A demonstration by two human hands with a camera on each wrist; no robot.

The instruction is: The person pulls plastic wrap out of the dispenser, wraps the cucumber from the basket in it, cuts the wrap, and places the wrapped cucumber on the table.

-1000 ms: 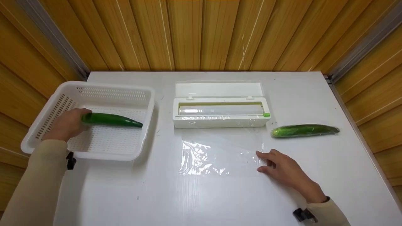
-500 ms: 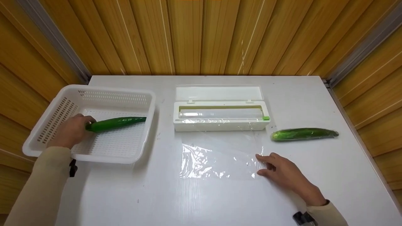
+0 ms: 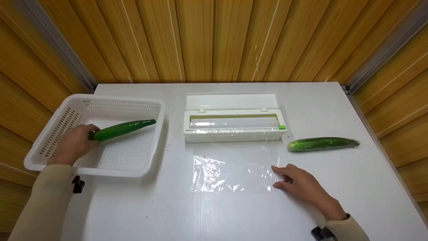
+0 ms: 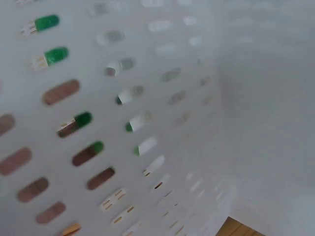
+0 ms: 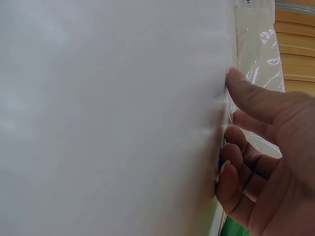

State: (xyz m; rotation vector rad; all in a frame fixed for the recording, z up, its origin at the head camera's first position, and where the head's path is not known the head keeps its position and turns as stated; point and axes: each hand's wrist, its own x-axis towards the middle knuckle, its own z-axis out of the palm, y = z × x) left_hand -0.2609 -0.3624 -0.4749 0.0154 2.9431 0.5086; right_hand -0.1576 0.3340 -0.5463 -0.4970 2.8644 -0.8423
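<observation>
In the head view my left hand (image 3: 74, 142) grips a dark green cucumber (image 3: 122, 130) by its left end, inside a white slotted basket (image 3: 117, 172). The cucumber's narrow tip points right and slightly away from me. Through the slots in the left wrist view, only bits of cucumber (image 4: 56, 54) and hand (image 4: 61, 92) show. My right hand (image 3: 302, 180) touches the right edge of a sheet of clear cling film (image 3: 214, 172) on the table, thumb and forefinger apart. The right wrist view has its fingertips (image 5: 230, 179) resting against the film's edge.
The film runs from a white cling film dispenser (image 3: 234, 136), its lid (image 3: 230, 101) folded back and a green slider (image 3: 282, 127) at the right. A film-wrapped cucumber (image 3: 322, 144) lies on the white table (image 3: 167, 214) to the right. Wood-look panels (image 3: 197, 40) enclose the back and sides.
My left hand has turned the cucumber so its tip swings up and away within the basket. My right hand stays at the film's edge. The head view has tilted up slightly.
</observation>
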